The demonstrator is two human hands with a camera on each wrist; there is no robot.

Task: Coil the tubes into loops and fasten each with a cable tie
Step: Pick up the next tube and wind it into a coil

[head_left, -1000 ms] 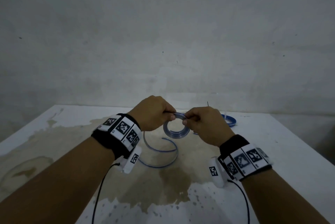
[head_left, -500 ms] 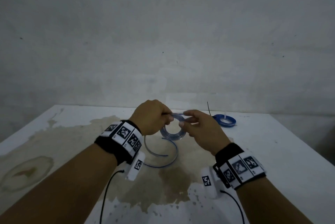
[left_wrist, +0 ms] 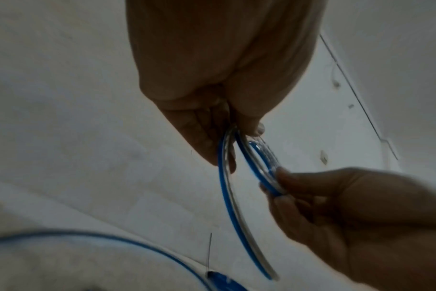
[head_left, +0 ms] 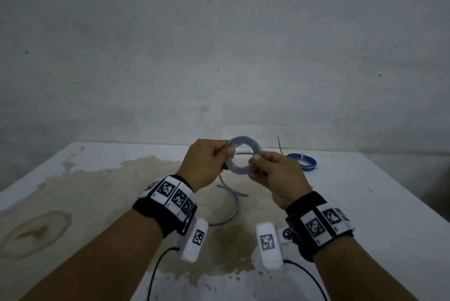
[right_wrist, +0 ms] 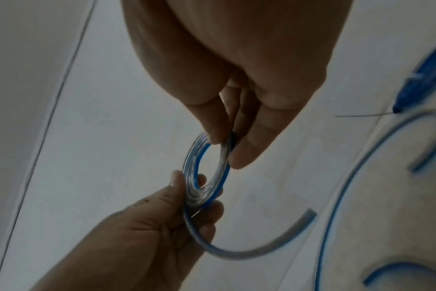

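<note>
A clear tube with a blue stripe is wound into a small coil (head_left: 242, 154), held up above the table. My left hand (head_left: 225, 152) pinches the coil's left side and my right hand (head_left: 254, 158) pinches its right side. In the left wrist view my left hand (left_wrist: 236, 133) grips the coil (left_wrist: 261, 163), and the loose tail (left_wrist: 234, 216) hangs below it. The right wrist view has my right hand (right_wrist: 224, 145) pinching the coil (right_wrist: 204, 173) from above, with the tail (right_wrist: 261, 250) curving free.
A blue coil (head_left: 302, 159) lies at the back right of the stained white table (head_left: 97, 191), with a black cable tie (head_left: 280, 145) sticking up from it. Another loose tube (head_left: 229, 218) curves on the table under my hands. A grey wall stands behind.
Both hands have lifted the coil and turned it up so that its open face shows. The right hand has shifted its grip to the coil's right side.
</note>
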